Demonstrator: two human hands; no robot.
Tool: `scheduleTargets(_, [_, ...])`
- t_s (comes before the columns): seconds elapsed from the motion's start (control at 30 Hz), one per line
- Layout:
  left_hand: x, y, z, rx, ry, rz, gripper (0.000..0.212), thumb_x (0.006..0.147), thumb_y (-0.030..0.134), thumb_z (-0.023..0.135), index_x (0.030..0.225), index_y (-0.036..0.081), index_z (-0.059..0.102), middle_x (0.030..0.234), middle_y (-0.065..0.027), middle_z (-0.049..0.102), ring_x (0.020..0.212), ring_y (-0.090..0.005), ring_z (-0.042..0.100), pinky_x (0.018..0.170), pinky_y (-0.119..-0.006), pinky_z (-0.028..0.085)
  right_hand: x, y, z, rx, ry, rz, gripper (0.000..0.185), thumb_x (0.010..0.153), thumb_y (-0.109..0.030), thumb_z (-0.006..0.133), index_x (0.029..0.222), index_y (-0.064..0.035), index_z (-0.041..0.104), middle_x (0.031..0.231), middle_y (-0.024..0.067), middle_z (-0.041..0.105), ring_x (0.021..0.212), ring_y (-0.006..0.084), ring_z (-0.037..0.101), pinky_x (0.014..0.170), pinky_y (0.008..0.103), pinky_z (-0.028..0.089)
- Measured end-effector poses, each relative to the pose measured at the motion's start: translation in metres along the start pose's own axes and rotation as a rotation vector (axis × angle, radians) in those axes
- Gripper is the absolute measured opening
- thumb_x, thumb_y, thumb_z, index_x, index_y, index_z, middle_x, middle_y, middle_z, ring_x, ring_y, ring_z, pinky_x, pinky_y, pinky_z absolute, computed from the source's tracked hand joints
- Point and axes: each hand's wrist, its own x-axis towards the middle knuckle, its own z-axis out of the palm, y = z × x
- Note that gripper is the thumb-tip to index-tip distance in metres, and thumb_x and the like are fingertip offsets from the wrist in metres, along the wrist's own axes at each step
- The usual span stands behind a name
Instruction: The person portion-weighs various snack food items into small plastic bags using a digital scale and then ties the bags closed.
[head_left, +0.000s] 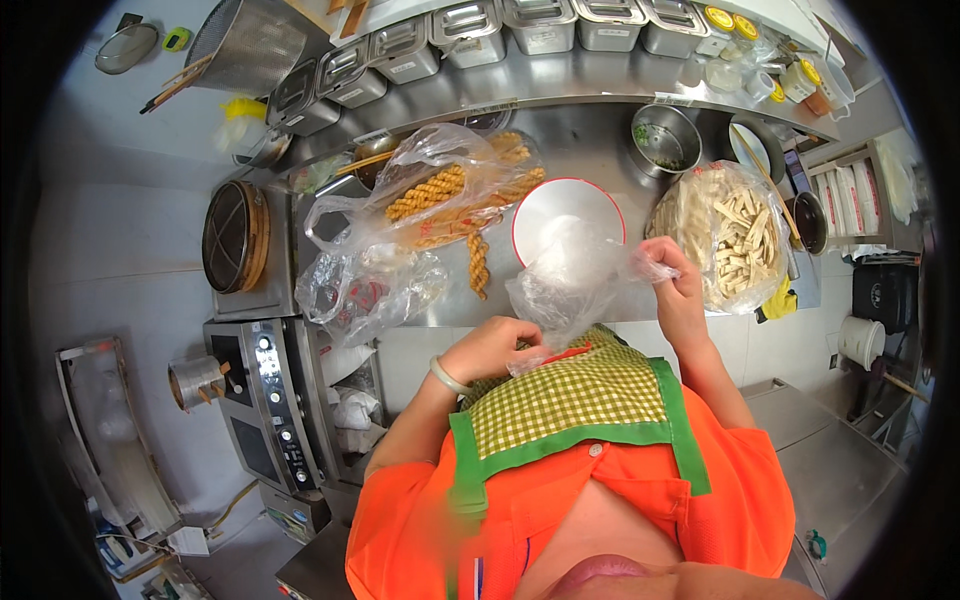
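Note:
A clear plastic bag (559, 296) hangs between my two hands at the counter's front edge. My left hand (495, 346) pinches its near left side, close to the checked apron. Raised higher, my right hand (679, 285) grips a twisted corner of the same film. The bag overlaps the near side of a white basin with a red rim (525, 214). Something white shows in the basin behind the film; what it is I cannot tell. To the left, twisted fried dough sticks (427, 191) fill a clear bag, and one loose dough twist (478, 264) lies beside it.
A bag of pale cut strips (746, 247) sits at the right, near a steel pot with green bits (665, 139). Crumpled plastic bags (367, 289) lie at the left. Lidded steel containers (536, 26) line the shelf behind. A steel oven (274, 405) stands at far left.

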Motion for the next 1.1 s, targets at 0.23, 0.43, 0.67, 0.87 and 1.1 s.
scheduleTargets(0.23, [0.001, -0.035, -0.016, -0.021, 0.654, 0.131, 0.019, 0.090, 0.015, 0.060, 0.078, 0.001, 0.064, 0.078, -0.0097, 0.064, 0.064, -0.0203, 0.059, 0.059, -0.032, 0.046, -0.013, -0.007, -0.020, 0.690, -0.249, 0.220, 0.011, 0.082, -0.014, 0.052, 0.075, -0.0059, 0.048, 0.078, 0.0069, 0.056, 0.080, 0.0187, 0.052, 0.073, 0.0312, 0.040])
scheduleTargets(0.43, [0.004, -0.042, -0.028, -1.157, 0.524, 0.084, 0.013, 0.098, 0.014, 0.052, 0.102, 0.003, 0.058, 0.092, -0.0077, 0.066, 0.084, -0.0129, 0.064, 0.070, -0.028, 0.055, -0.020, -0.005, -0.024, 0.832, -0.496, 0.399, 0.008, 0.083, -0.011, 0.054, 0.080, -0.0037, 0.053, 0.071, 0.0033, 0.052, 0.073, 0.0154, 0.051, 0.064, 0.0284, 0.040])
scheduleTargets(0.67, [0.025, -0.054, -0.025, -1.456, 0.628, 0.122, 0.016, 0.101, 0.018, 0.048, 0.108, 0.006, 0.056, 0.080, -0.0046, 0.058, 0.064, -0.0156, 0.056, 0.057, -0.030, 0.050, -0.022, -0.021, -0.001, -0.215, -0.785, 0.448, 0.022, 0.085, -0.014, 0.067, 0.103, -0.0025, 0.065, 0.071, 0.0005, 0.053, 0.070, 0.0114, 0.051, 0.064, 0.0279, 0.043])
scheduleTargets(0.87, [0.028, -0.040, -0.023, -0.916, 0.833, 0.005, 0.021, 0.096, 0.018, 0.056, 0.114, 0.008, 0.055, 0.075, 0.0015, 0.048, 0.064, -0.0127, 0.050, 0.060, -0.024, 0.046, -0.014, -0.005, -0.002, 0.150, -0.203, 0.529, 0.014, 0.096, -0.020, 0.058, 0.098, -0.0069, 0.061, 0.069, -0.0022, 0.050, 0.062, 0.0078, 0.046, 0.060, 0.0221, 0.038])
scheduleTargets(1.1, [0.021, -0.015, -0.017, 0.096, 0.662, 0.109, 0.048, 0.086, 0.019, 0.067, 0.127, 0.005, 0.047, 0.079, -0.0128, 0.058, 0.069, -0.0277, 0.059, 0.064, -0.037, 0.048, 0.012, 0.012, 0.002, 0.765, 0.160, 0.429, 0.010, 0.100, -0.018, 0.051, 0.102, -0.0084, 0.055, 0.063, -0.0048, 0.040, 0.054, 0.0054, 0.034, 0.050, 0.0232, 0.031])
